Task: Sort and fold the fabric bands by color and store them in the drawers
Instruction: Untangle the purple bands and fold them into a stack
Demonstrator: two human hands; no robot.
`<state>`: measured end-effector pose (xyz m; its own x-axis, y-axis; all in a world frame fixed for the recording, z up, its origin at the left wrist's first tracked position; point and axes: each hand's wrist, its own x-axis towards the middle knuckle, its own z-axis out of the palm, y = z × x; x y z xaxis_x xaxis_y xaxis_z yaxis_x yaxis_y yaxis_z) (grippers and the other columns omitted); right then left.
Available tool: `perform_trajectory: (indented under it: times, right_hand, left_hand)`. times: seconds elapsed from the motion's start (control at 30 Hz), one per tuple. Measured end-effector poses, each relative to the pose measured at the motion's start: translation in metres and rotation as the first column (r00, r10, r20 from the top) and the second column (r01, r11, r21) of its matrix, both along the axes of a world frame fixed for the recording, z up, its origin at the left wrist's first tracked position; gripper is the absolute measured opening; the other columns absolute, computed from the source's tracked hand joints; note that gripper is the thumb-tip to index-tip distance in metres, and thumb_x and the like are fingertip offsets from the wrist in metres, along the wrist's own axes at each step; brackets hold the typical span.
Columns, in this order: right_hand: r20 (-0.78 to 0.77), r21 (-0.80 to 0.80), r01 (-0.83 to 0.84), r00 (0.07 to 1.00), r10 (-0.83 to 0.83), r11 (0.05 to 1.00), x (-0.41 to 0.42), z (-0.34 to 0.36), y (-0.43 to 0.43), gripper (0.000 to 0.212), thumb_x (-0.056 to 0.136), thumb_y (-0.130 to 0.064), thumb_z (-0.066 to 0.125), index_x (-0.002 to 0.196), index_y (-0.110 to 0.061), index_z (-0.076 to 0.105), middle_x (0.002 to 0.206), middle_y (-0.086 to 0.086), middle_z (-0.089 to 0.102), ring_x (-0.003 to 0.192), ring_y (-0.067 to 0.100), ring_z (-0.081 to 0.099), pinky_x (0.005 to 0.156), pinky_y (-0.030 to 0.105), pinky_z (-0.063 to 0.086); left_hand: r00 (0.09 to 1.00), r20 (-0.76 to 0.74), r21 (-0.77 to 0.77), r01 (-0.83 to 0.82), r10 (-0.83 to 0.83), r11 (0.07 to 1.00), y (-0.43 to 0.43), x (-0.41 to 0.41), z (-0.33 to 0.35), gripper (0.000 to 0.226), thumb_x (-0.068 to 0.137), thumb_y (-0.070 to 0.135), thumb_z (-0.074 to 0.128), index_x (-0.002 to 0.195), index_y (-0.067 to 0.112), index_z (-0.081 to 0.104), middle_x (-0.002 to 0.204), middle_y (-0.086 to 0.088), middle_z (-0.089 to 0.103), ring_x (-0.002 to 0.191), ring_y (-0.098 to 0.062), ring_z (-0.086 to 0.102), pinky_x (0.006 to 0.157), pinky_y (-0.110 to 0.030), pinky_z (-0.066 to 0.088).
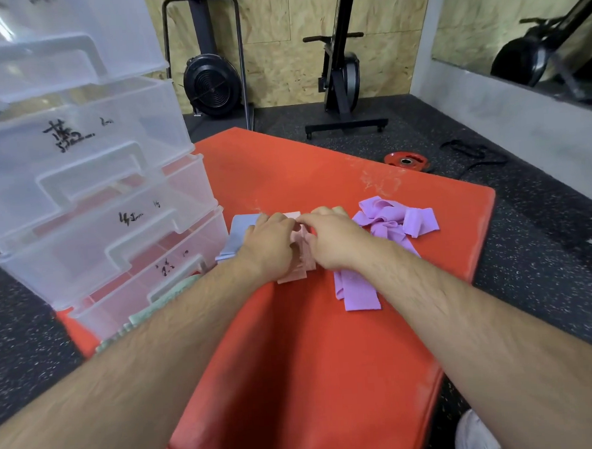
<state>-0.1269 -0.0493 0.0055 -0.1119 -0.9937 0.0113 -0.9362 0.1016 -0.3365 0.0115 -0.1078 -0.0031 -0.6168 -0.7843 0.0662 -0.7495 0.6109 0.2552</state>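
Note:
A pink fabric band [298, 263] lies on the red mat [311, 343], partly folded. My left hand [269, 241] and my right hand [329, 236] both press and pinch it from either side. A folded blue-grey band [238, 232] sits just left of my left hand. A loose pile of purple bands [387, 226] lies to the right, with one strip trailing toward me. A clear plastic drawer unit [91, 200] stands at the left with its drawers pulled open; green bands [155, 305] lie in the lowest drawer.
Black rubber floor [530, 263] surrounds the mat. A red weight plate [406, 162] and a black strap lie beyond the mat. Gym machines [339, 67] stand against the wooden wall. A white shoe [477, 434] shows at the bottom right.

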Motion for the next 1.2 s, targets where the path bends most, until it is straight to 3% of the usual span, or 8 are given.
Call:
perform_trajectory:
  times: [0.17, 0.27, 0.4, 0.6, 0.77, 0.9, 1.07, 1.2]
  right_hand:
    - [-0.084, 0.04, -0.022, 0.996, 0.026, 0.999, -0.02, 0.011, 0.043, 0.047, 0.102, -0.025, 0.045, 0.148, -0.032, 0.04, 0.147, 0.0, 0.043, 0.132, 0.028, 0.035, 0.109, 0.043, 0.034]
    - [-0.073, 0.066, -0.016, 0.997, 0.021, 0.998, -0.031, 0.018, 0.064, 0.035, 0.1, -0.029, 0.049, 0.134, -0.033, 0.052, 0.132, 0.0, 0.053, 0.125, 0.027, 0.04, 0.097, 0.039, 0.039]
    - [-0.126, 0.139, -0.006, 0.992, 0.024, 0.99, -0.037, 0.028, 0.087, 0.019, 0.093, -0.026, 0.059, 0.111, -0.028, 0.063, 0.111, 0.0, 0.053, 0.107, 0.023, 0.051, 0.091, 0.042, 0.047]
    - [-0.138, 0.259, -0.006, 0.989, 0.044, 0.966, -0.043, 0.028, 0.111, 0.033, 0.091, -0.017, 0.061, 0.122, -0.028, 0.064, 0.104, -0.004, 0.055, 0.091, 0.024, 0.062, 0.075, 0.034, 0.055]
    - [-0.018, 0.201, -0.054, 0.998, 0.059, 0.978, -0.048, 0.023, 0.125, 0.039, 0.083, -0.023, 0.076, 0.12, -0.025, 0.065, 0.096, -0.014, 0.052, 0.085, 0.008, 0.054, 0.064, 0.018, 0.038]
    - [0.087, 0.096, -0.047, 0.995, 0.038, 0.994, -0.047, 0.02, 0.128, 0.029, 0.08, -0.029, 0.08, 0.104, -0.026, 0.065, 0.093, -0.01, 0.058, 0.085, 0.013, 0.06, 0.071, 0.024, 0.047]
    - [0.191, -0.108, -0.031, 0.98, 0.051, 0.994, -0.038, 0.022, 0.123, 0.014, 0.087, -0.033, 0.075, 0.085, -0.026, 0.064, 0.077, -0.011, 0.061, 0.076, 0.01, 0.057, 0.074, 0.03, 0.048]
    - [0.202, -0.237, -0.006, 0.978, 0.055, 0.971, -0.016, 0.029, 0.12, 0.017, 0.086, -0.017, 0.068, 0.079, -0.03, 0.058, 0.07, -0.015, 0.059, 0.068, 0.005, 0.056, 0.067, 0.032, 0.049]
  left_hand:
    - [0.986, -0.035, -0.103, 0.158, -0.163, 0.982, 0.029, -0.007, -0.002, 0.045, 0.091, 0.029, 0.056, 0.134, 0.02, 0.052, 0.13, -0.003, 0.051, 0.122, -0.03, 0.042, 0.1, -0.041, 0.035]
    - [0.973, -0.024, -0.107, 0.227, -0.231, 0.968, 0.048, -0.017, -0.004, 0.048, 0.091, 0.036, 0.057, 0.136, 0.022, 0.052, 0.128, -0.002, 0.051, 0.119, -0.029, 0.044, 0.094, -0.039, 0.036]
    - [0.934, -0.064, -0.024, 0.35, -0.351, 0.936, 0.069, -0.029, -0.009, 0.031, 0.082, 0.03, 0.069, 0.11, 0.017, 0.064, 0.107, -0.008, 0.051, 0.097, -0.032, 0.055, 0.086, -0.043, 0.045]
    - [0.917, 0.031, 0.02, 0.398, -0.398, 0.917, 0.083, -0.035, -0.022, 0.017, 0.084, 0.037, 0.069, 0.085, 0.024, 0.059, 0.088, 0.004, 0.047, 0.087, -0.027, 0.059, 0.077, -0.037, 0.048]
    - [0.918, -0.021, -0.058, 0.394, -0.395, 0.917, 0.089, -0.029, -0.025, 0.018, 0.092, 0.033, 0.058, 0.095, 0.019, 0.069, 0.097, -0.001, 0.06, 0.092, -0.026, 0.061, 0.078, -0.04, 0.05]
    - [0.897, -0.157, -0.091, 0.403, -0.413, 0.91, 0.099, -0.021, -0.01, 0.018, 0.093, 0.032, 0.062, 0.102, 0.019, 0.07, 0.093, 0.006, 0.05, 0.084, -0.019, 0.055, 0.076, -0.033, 0.045]
    - [0.934, -0.297, -0.07, 0.189, -0.201, 0.98, 0.11, 0.0, 0.009, 0.013, 0.093, 0.039, 0.061, 0.098, 0.028, 0.064, 0.064, 0.008, 0.047, 0.06, -0.009, 0.051, 0.055, -0.031, 0.033]
    - [0.785, -0.599, 0.396, 0.12, 0.157, 0.91, 0.119, 0.013, 0.017, 0.031, 0.089, 0.058, 0.055, 0.094, 0.028, 0.058, 0.078, -0.006, 0.071, 0.064, -0.019, 0.07, 0.057, -0.038, 0.056]
